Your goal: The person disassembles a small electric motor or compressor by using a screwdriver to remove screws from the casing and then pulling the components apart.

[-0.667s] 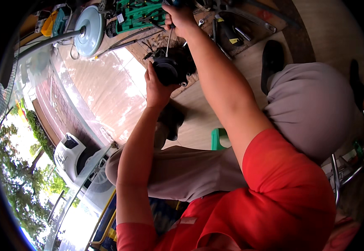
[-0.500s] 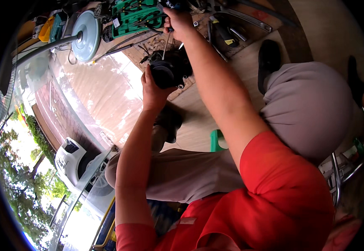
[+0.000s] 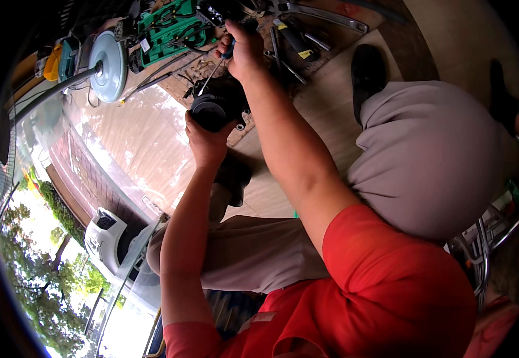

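A sunlit wooden floor (image 3: 122, 143) is seen beside a glass front (image 3: 50, 197), through which green trees (image 3: 39, 286) are shown outdoors.

Wooden floor (image 3: 319, 113) (tools (image 3: 298, 42), green case (image 3: 173, 27))

Motor part (image 3: 216, 106) before tool case (image 3: 173, 27); fan disc (image 3: 109, 65) left; wrenches (image 3: 325, 18) right.
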